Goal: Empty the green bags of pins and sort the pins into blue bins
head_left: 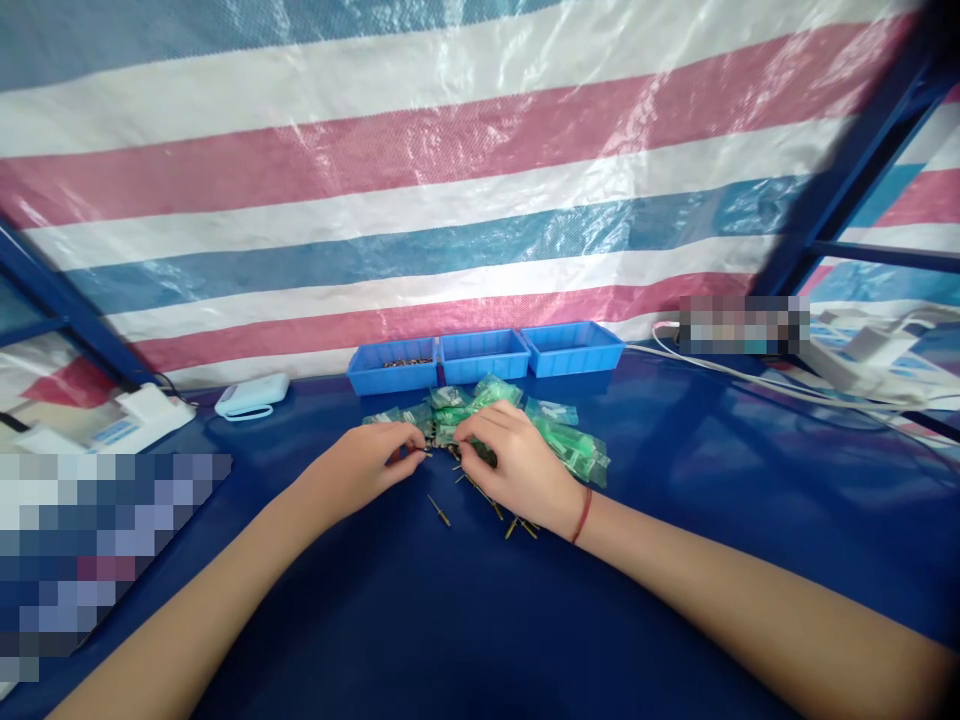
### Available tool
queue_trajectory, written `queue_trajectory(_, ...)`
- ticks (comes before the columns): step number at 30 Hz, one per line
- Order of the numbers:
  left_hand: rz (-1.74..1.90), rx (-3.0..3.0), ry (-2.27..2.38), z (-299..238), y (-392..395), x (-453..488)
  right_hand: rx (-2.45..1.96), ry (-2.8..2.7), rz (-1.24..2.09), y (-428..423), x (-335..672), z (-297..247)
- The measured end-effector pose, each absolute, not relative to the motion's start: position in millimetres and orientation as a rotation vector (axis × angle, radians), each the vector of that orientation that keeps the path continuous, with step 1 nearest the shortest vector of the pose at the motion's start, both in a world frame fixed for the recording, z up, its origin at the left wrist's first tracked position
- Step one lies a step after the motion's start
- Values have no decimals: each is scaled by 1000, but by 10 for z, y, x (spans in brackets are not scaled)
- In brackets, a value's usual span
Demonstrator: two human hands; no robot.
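Observation:
My left hand (375,462) is closed in a pinch, thumb and forefinger nearly together. A small dark bit shows at its fingertips, too tiny to name. Just to the right, my right hand (517,465) bends over a small heap of metal bits, its fingers curled together and whatever they grip hidden. Under and beside it lie several thin metal pins with thicker brass-coloured ends (511,527). One such pin (439,511) lies apart, nearer to me. Behind both hands, clear and green plastic bags (574,445) spread out, partly covered by my right hand.
Three blue bins stand in a row behind the bags: the left bin (394,380) holds small metal pieces. At the back left are a light-blue device (251,396) and a white power strip (150,425). White cables (739,380) cross the back right of the blue table (420,640).

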State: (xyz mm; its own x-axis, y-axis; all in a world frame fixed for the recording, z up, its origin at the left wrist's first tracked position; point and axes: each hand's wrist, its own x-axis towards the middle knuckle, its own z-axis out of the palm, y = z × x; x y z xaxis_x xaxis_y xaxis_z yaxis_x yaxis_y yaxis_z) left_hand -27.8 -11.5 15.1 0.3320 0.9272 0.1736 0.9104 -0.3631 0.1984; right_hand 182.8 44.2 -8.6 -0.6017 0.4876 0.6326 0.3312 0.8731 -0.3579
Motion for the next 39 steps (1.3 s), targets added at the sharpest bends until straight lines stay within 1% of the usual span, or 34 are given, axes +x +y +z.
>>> queue_trajectory(3, 626, 2449, 1697, 181, -146, -201, -554, -2271, 306, 418, 1817, -71)
queue_trajectory(5, 710, 2434, 1681, 190, -163, -151, -526, -2262, 324, 403, 1811, -55)
queue_trajectory(10, 800, 2384, 1679, 197, -198, -97, -481, -2270, 321, 390, 1819, -20)
queue_trajectory(16, 962, 2133, 1652, 183, -220, -33, -481, -2256, 342, 390, 1835, 21)
queue_trajectory(20, 961, 2075, 1628, 179, -239, -11, -508, -2281, 359, 387, 1835, 30)
queue_trajectory(23, 995, 2070, 1725, 223, -144, -117, -530, -2275, 351, 407, 1837, 23)
queue_trajectory(26, 1077, 2107, 1990, 293, 135, -344, -599, -2157, 347, 478, 1850, 36)
queue_trajectory(28, 1034, 2200, 2170, 324, 387, -504, -669, -2070, 338, 568, 1885, 84)
queue_trajectory(33, 1028, 2261, 2236, 273, 785, -625, -899, -1985, 300, 928, 2216, 356)
queue_trajectory(36, 984, 2325, 2177, 185, 678, -520, -1047, -2228, 324, 1142, 2529, 430)
queue_trajectory(39, 804, 2382, 2081, 87, 414, -418, -1101, -2477, 417, 1264, 2737, 323)
